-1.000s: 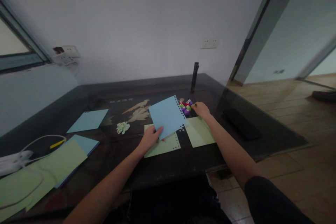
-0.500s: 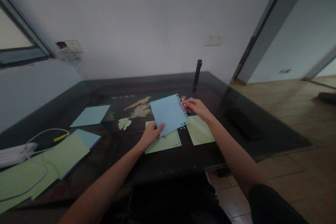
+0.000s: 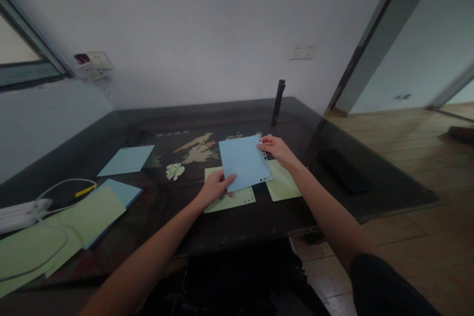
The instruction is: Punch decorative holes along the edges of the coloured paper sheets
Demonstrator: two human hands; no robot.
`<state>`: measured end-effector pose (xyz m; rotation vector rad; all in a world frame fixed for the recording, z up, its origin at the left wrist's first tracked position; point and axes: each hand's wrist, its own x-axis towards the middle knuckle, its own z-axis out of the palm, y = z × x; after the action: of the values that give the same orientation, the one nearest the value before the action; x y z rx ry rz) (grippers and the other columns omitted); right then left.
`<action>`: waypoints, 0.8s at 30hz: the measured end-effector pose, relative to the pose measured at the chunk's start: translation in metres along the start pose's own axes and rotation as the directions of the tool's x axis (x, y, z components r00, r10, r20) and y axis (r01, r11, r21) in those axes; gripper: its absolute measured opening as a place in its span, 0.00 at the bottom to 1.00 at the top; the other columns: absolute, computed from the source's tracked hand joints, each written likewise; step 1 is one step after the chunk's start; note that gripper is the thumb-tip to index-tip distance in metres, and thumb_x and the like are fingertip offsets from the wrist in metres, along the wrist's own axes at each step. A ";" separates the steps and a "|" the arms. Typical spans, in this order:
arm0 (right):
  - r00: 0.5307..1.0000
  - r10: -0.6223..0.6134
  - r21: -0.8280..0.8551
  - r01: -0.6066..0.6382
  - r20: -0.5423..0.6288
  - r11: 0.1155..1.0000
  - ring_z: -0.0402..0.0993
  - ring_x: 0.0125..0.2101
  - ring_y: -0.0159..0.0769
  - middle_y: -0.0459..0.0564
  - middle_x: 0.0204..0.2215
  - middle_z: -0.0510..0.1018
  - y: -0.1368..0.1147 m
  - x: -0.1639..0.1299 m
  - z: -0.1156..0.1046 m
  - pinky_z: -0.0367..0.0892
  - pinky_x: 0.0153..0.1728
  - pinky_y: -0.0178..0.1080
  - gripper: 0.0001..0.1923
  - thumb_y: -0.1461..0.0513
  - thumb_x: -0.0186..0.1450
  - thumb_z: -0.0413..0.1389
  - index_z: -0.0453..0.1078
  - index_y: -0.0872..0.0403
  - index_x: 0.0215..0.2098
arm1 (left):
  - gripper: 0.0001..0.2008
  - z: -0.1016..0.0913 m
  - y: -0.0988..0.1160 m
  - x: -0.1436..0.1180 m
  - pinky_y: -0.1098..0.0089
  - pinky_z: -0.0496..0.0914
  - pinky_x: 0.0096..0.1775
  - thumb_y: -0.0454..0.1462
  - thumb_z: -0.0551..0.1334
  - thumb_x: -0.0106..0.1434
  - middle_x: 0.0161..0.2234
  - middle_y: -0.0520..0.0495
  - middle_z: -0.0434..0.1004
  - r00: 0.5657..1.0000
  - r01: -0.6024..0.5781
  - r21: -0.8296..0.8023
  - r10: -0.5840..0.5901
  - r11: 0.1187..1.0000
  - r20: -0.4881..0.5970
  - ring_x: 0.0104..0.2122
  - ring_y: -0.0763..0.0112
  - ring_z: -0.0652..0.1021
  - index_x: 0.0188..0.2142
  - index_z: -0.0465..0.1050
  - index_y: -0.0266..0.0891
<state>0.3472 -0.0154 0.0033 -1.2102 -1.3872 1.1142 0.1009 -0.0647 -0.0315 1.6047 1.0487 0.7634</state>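
A light blue sheet of paper [image 3: 242, 163] is held up over the table, with small shaped holes along its right edge and lower right corner. My left hand [image 3: 216, 186] grips its lower left corner, thumb on top. At the upper right edge, my right hand [image 3: 277, 150] pinches the sheet. Beneath lies a pale green sheet [image 3: 237, 201], also with holes at its right edge. Another green sheet [image 3: 284, 183] rests under my right forearm. Behind the blue sheet and right hand, small red items are mostly hidden. A pile of tiny paper cutouts [image 3: 175, 171] sits to the left.
Farther left are a blue sheet [image 3: 128, 159], overlapping green sheets [image 3: 33, 247], a white power strip [image 3: 22, 216] with its cable, and a yellow stick-like item [image 3: 85, 191]. A black upright object [image 3: 277, 103] stands at the back; a flat black object [image 3: 342, 170] lies right.
The blue sheet has shifted slightly right and turned straighter. My right hand, earlier beside its punched edge near the red items, now pinches that edge. My left hand keeps its grip.
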 end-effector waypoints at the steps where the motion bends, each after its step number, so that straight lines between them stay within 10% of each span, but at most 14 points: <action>1: 1.000 0.002 0.012 -0.002 0.002 1.000 0.72 0.25 0.32 0.48 0.27 0.78 0.000 0.000 0.000 0.65 0.26 0.35 0.09 0.63 0.55 0.60 0.70 0.56 0.35 | 0.21 0.000 0.000 0.000 0.75 0.64 0.19 0.52 0.61 0.55 0.19 0.50 0.73 1.000 -0.001 0.003 0.001 1.000 0.008 0.15 0.74 0.72 0.29 0.69 0.34; 9: 0.997 0.010 0.109 -0.001 -0.077 0.994 0.73 0.24 0.33 0.48 0.27 0.78 -0.008 -0.003 -0.013 0.68 0.27 0.37 0.11 0.63 0.52 0.62 0.69 0.55 0.34 | 0.26 0.006 0.017 -0.011 0.73 0.65 0.22 0.56 0.54 0.60 0.23 0.44 0.77 0.990 -0.092 -0.099 0.102 0.991 0.102 0.16 0.74 0.72 0.27 0.68 0.34; 17: 0.952 0.114 0.143 -0.076 -0.284 0.987 0.71 0.20 0.31 0.45 0.24 0.77 0.004 -0.030 -0.084 0.68 0.23 0.35 0.18 0.61 0.48 0.66 0.69 0.54 0.35 | 0.19 0.018 0.032 -0.012 0.71 0.68 0.31 0.49 0.59 0.61 0.27 0.44 0.77 0.997 -0.064 -0.322 0.077 0.945 0.028 0.25 0.71 0.75 0.32 0.74 0.34; 24: 0.938 0.203 0.061 -0.194 -0.282 0.979 0.72 0.19 0.32 0.46 0.23 0.78 0.032 -0.053 -0.110 0.67 0.21 0.34 0.17 0.60 0.48 0.66 0.68 0.54 0.34 | 0.10 0.061 0.058 0.001 0.63 0.63 0.53 0.36 0.59 0.62 0.52 0.41 0.70 0.964 0.232 -0.735 -0.253 0.637 0.085 0.52 0.63 0.69 0.43 0.71 0.40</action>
<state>0.4635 -0.0603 -0.0186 -1.4500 -1.0397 1.0433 0.1695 -0.0943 0.0074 0.7233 0.7857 0.8742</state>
